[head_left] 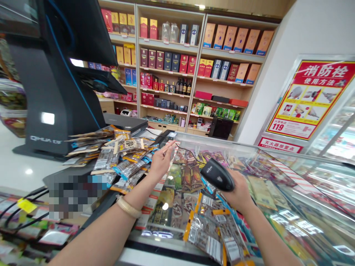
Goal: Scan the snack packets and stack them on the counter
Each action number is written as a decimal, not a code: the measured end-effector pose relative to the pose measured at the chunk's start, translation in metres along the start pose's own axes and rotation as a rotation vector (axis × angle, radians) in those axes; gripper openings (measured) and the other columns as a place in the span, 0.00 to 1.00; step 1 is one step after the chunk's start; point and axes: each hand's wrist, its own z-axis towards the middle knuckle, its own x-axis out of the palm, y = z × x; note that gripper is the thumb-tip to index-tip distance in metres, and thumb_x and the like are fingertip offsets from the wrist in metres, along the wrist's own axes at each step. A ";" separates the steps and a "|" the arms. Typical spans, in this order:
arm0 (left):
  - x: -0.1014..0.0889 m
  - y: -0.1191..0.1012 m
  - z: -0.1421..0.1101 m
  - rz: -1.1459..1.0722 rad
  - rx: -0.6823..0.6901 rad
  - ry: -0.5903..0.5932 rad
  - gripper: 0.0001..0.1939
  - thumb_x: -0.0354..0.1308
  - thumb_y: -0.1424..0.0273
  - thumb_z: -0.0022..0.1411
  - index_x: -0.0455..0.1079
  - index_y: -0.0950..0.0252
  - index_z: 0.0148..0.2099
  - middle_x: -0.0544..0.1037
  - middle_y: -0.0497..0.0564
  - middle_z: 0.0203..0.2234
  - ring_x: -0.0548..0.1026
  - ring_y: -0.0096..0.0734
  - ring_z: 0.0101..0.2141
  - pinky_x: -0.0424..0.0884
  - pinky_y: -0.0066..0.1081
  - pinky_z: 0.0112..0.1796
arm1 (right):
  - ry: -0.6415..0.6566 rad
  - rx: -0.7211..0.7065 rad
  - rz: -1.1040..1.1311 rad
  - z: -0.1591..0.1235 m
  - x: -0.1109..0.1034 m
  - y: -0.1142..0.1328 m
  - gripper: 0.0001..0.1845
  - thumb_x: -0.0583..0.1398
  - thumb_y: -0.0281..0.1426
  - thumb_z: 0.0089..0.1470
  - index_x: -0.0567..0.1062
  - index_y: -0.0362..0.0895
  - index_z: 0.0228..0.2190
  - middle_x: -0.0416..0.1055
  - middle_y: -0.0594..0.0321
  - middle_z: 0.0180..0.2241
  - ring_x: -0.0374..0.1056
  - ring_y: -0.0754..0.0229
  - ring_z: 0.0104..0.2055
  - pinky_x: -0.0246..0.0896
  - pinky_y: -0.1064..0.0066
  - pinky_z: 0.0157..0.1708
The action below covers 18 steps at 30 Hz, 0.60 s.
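My right hand (240,192) is wrapped round a black handheld barcode scanner (217,175), held above the glass counter. Below it lies a loose heap of clear snack packets (208,232) with orange and blue edges and barcode labels. Over the counter's left part, my left hand (161,159) reaches forward with its fingers stretched out close together. I make out nothing held in it. To its left, a larger pile of similar packets (124,157) sits beside the black checkout terminal (61,92). The scanner's cable runs back past my left fingertips.
Through the glass counter (235,142), more packaged goods show. A grey-black box (124,123) stands behind the left pile, and black cables (24,207) hang at lower left. Shelves (169,44) of boxed goods line the back; a red fire-hydrant sign (313,99) is on the right wall.
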 end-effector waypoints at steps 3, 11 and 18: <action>-0.006 0.001 0.005 0.052 -0.015 -0.075 0.23 0.56 0.57 0.59 0.76 0.66 0.50 0.81 0.55 0.42 0.77 0.40 0.44 0.72 0.34 0.45 | 0.008 0.020 0.007 0.000 0.000 -0.001 0.08 0.58 0.36 0.50 0.73 0.45 0.31 0.74 0.59 0.30 0.70 0.56 0.31 0.60 0.66 0.30; -0.043 0.018 0.026 0.954 -0.003 0.012 0.20 0.55 0.73 0.54 0.74 0.64 0.50 0.81 0.56 0.37 0.78 0.43 0.40 0.70 0.36 0.44 | -0.008 0.057 0.012 0.000 0.000 -0.001 0.07 0.58 0.36 0.49 0.72 0.45 0.28 0.72 0.60 0.26 0.67 0.57 0.28 0.60 0.67 0.29; -0.039 0.002 0.016 1.331 0.243 -0.041 0.18 0.55 0.73 0.55 0.76 0.62 0.48 0.75 0.62 0.46 0.70 0.56 0.49 0.66 0.49 0.47 | -0.065 0.090 -0.020 0.000 0.000 -0.006 0.07 0.58 0.34 0.49 0.72 0.45 0.31 0.73 0.60 0.28 0.68 0.56 0.30 0.61 0.67 0.30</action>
